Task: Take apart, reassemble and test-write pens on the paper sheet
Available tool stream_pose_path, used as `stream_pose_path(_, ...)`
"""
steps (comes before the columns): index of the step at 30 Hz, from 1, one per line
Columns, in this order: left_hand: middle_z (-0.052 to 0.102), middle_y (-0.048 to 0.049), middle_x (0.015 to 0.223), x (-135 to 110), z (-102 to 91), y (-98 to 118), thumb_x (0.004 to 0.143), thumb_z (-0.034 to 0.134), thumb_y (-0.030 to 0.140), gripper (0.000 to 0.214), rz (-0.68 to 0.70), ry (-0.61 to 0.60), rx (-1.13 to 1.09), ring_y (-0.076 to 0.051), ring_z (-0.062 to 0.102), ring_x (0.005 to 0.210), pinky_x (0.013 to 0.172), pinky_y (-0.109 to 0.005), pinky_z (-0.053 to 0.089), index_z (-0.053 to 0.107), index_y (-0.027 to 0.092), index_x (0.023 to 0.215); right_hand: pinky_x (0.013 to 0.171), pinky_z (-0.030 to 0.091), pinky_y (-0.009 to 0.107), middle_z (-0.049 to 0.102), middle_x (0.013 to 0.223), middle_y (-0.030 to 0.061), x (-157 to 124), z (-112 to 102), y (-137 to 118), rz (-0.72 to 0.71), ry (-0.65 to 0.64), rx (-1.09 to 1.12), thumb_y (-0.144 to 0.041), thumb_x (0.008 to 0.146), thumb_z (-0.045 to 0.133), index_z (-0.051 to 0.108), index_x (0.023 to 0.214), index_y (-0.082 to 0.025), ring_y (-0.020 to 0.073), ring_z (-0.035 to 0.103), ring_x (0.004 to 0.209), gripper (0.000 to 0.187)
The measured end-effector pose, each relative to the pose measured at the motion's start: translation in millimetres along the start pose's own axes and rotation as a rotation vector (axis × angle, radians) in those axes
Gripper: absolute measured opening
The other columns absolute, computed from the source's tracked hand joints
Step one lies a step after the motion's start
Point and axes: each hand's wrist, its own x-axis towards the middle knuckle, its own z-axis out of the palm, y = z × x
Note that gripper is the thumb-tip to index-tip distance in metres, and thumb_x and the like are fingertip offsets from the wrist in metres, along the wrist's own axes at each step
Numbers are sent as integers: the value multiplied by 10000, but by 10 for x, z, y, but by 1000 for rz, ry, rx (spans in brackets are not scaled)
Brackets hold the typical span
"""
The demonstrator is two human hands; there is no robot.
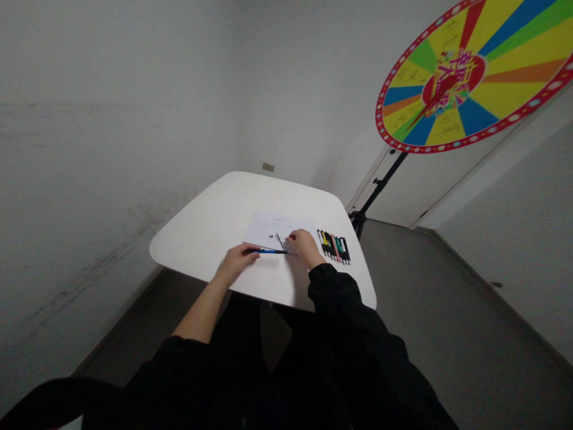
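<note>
My left hand (233,263) is closed on a blue pen (268,251) with dark parts, held level just above the front edge of a sheet of white paper (256,228). The pen's tip points right, toward my right hand (303,245). That hand is over the paper's right part, its fingers drawn together in a pinch; whatever may be between them is too small to make out. Beside its fingertips a thin dark stick (280,240), like a pen refill, slants over the paper. Tiny dark pieces (271,236) lie on the sheet to the left of it.
A row of several pens (333,246) in different colours lies at the right of the white table (201,233). Behind the table's right side, a colourful prize wheel (456,77) stands on a black tripod (380,185). Grey walls enclose the left and back.
</note>
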Motion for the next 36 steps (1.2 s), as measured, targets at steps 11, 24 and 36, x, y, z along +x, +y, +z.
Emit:
stream_pose_path(11, 774, -76, 935, 7, -21, -46, 815, 763, 383, 328, 14, -14, 28, -205, 674, 810, 762, -335, 527, 797, 206, 1089, 817, 495, 289, 729, 956, 162, -48, 156, -5, -11, 60, -1, -156, 895, 606, 812, 919, -123, 218, 673, 852, 209)
stream_pose_path(24, 774, -73, 912, 2, -11, -33, 796, 763, 377, 323, -4, 1, 27, -203, 668, 783, 740, -333, 529, 802, 215, 1073, 850, 504, 323, 751, 944, 162, -110, 155, 143, -44, 44, 39, -165, 906, 611, 785, 916, -121, 239, 688, 894, 180)
stream_pose_path(36, 775, -67, 919, -37, 5, 68, 788, 749, 363, 328, -32, 19, 2, -202, 674, 783, 745, -338, 524, 788, 205, 1073, 762, 550, 354, 774, 879, 75, -533, -30, 376, -95, 106, 591, -397, 847, 683, 742, 898, -195, 228, 712, 817, 216)
